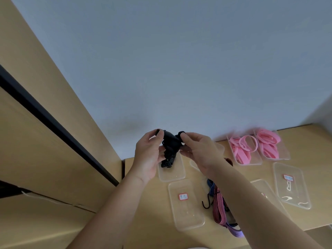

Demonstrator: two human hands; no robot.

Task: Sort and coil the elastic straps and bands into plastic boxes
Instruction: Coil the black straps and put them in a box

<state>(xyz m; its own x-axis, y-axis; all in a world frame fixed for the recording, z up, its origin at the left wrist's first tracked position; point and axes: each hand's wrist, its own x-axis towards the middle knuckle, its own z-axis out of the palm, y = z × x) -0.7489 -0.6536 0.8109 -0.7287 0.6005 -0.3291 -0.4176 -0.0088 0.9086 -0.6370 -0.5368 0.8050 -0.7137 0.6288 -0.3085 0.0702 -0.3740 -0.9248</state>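
Observation:
Both hands hold a black elastic strap (170, 143) in the air above the table, in front of the wall. My left hand (150, 155) grips its left part with fingers curled over the top. My right hand (196, 150) pinches the other end between thumb and fingertips. The strap's black buckle (167, 163) hangs down over a clear plastic box (172, 174). A second clear box with a red label (186, 205) lies nearer to me. Red-striped, blue and purple straps with a black hook (218, 205) lie in a heap under my right forearm.
Two clear boxes at the back right hold pink bands (245, 150) (269, 144). Another labelled box (291, 186) lies at the right, and one more (264, 191) is partly hidden by my arm. A wooden cabinet (53, 141) stands on the left. The table edge (316, 227) runs at lower right.

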